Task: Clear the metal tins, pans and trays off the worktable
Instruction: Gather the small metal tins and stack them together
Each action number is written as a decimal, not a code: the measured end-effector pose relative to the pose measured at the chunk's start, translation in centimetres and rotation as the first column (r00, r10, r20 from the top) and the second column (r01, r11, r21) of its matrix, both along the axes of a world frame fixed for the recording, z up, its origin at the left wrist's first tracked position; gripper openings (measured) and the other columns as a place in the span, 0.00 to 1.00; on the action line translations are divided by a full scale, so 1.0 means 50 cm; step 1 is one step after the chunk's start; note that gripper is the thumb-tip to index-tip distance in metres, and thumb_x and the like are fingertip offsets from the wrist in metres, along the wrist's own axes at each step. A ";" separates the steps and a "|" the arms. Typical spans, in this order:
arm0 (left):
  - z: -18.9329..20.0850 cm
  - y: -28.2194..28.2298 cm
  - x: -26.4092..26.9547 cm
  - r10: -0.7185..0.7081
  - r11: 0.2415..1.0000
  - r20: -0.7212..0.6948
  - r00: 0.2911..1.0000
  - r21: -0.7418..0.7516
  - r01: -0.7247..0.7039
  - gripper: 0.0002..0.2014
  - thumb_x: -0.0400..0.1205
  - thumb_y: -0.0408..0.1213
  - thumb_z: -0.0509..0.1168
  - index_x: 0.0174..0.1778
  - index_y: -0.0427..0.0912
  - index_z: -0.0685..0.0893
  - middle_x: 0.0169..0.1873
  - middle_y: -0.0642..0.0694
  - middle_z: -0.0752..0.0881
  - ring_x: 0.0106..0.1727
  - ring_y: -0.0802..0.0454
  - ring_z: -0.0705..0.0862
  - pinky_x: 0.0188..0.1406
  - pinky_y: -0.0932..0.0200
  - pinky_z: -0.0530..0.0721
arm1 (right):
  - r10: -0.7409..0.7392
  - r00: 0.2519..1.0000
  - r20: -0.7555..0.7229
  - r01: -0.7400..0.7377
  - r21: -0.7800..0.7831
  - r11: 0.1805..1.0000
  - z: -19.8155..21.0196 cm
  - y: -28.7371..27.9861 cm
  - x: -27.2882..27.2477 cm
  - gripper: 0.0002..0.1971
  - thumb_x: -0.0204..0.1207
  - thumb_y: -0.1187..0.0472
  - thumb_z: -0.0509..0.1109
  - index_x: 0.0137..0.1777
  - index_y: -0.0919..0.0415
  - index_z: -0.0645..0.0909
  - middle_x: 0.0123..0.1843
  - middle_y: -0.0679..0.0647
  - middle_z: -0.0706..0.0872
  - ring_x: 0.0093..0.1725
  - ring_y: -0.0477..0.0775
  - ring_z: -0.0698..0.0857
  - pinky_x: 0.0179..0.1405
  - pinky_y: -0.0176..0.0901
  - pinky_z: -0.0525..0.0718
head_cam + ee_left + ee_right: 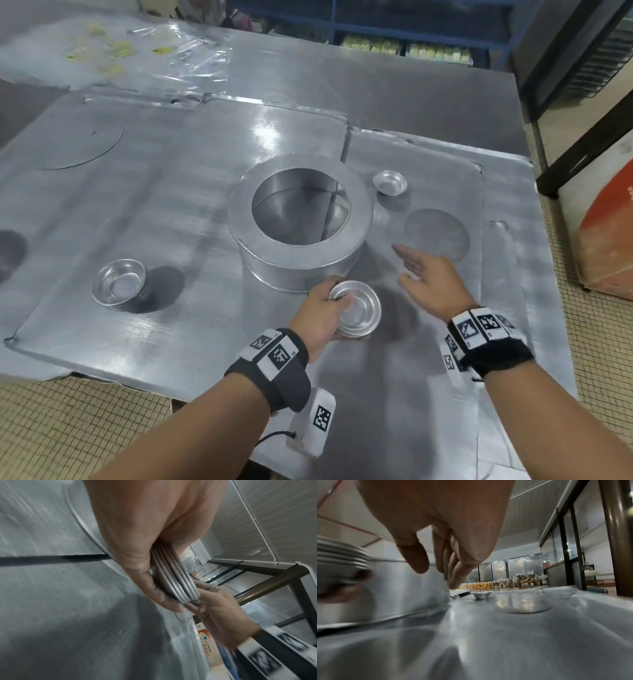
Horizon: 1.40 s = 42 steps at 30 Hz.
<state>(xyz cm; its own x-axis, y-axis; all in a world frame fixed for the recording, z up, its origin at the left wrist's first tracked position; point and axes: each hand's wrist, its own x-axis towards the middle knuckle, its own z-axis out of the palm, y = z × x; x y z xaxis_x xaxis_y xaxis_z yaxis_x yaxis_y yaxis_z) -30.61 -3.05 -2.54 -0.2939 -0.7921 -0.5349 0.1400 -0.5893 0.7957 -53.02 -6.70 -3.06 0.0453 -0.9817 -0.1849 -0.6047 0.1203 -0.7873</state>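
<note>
My left hand (325, 313) grips a stack of several small round metal tins (358, 313) just above the worktable, in front of a large round metal pan (299, 219) with a ring-shaped top. The left wrist view shows the stack's rims (173, 577) pinched between my thumb and fingers. My right hand (428, 274) hovers open to the right of the pan, fingers straight and pointing away. A single small tin (389, 182) stands beyond it, seen low ahead as the small tin (481, 595) in the right wrist view. Another stack of small tins (120, 286) sits at the left.
Flat metal trays (171, 192) cover the worktable, with a flat metal disc (436, 234) lying right of the pan. Crumpled clear plastic (113, 51) lies at the far left. A red and white box (609, 233) stands on the tiled floor at right. Packaged goods (513, 582) line a far shelf.
</note>
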 end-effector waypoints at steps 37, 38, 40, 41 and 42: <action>-0.034 -0.002 0.079 0.057 0.997 0.180 0.982 0.032 -0.063 0.10 0.75 0.33 0.67 0.50 0.45 0.88 0.42 0.44 0.85 0.45 0.44 0.83 0.57 0.22 0.85 | -0.102 0.856 -0.507 0.103 -0.026 0.994 0.027 -0.388 -0.007 0.32 0.52 0.36 0.85 0.42 0.64 0.86 0.38 0.62 0.87 0.40 0.62 0.85 0.37 0.46 0.79; -0.035 -0.004 0.079 0.052 0.998 0.192 0.980 0.026 -0.058 0.10 0.73 0.35 0.67 0.47 0.46 0.89 0.40 0.44 0.86 0.45 0.45 0.83 0.58 0.21 0.83 | -0.111 0.868 -0.484 0.110 -0.031 0.993 0.042 -0.359 -0.008 0.30 0.53 0.38 0.86 0.42 0.63 0.87 0.38 0.61 0.88 0.42 0.62 0.86 0.39 0.47 0.80; -0.039 -0.009 0.080 0.046 0.999 0.211 0.976 0.014 -0.050 0.08 0.71 0.35 0.67 0.43 0.47 0.88 0.38 0.43 0.84 0.43 0.45 0.81 0.56 0.18 0.82 | -0.135 0.895 -0.426 0.121 -0.061 0.991 0.067 -0.297 -0.010 0.28 0.53 0.39 0.87 0.44 0.61 0.89 0.39 0.59 0.90 0.45 0.60 0.87 0.47 0.52 0.86; -0.036 -0.010 0.079 0.038 0.999 0.219 0.975 0.002 -0.040 0.06 0.71 0.35 0.67 0.42 0.45 0.87 0.38 0.42 0.83 0.42 0.45 0.81 0.55 0.18 0.82 | -0.148 0.906 -0.398 0.129 -0.076 0.989 0.079 -0.262 -0.009 0.28 0.52 0.40 0.87 0.45 0.60 0.89 0.39 0.57 0.90 0.45 0.59 0.88 0.50 0.55 0.87; -0.034 -0.010 0.079 0.024 1.000 0.217 0.976 -0.008 -0.023 0.06 0.71 0.34 0.68 0.42 0.43 0.86 0.37 0.41 0.83 0.42 0.45 0.81 0.54 0.18 0.83 | -0.165 0.916 -0.366 0.146 -0.081 0.986 0.092 -0.224 -0.005 0.27 0.52 0.42 0.88 0.45 0.60 0.88 0.41 0.56 0.91 0.46 0.57 0.88 0.52 0.55 0.87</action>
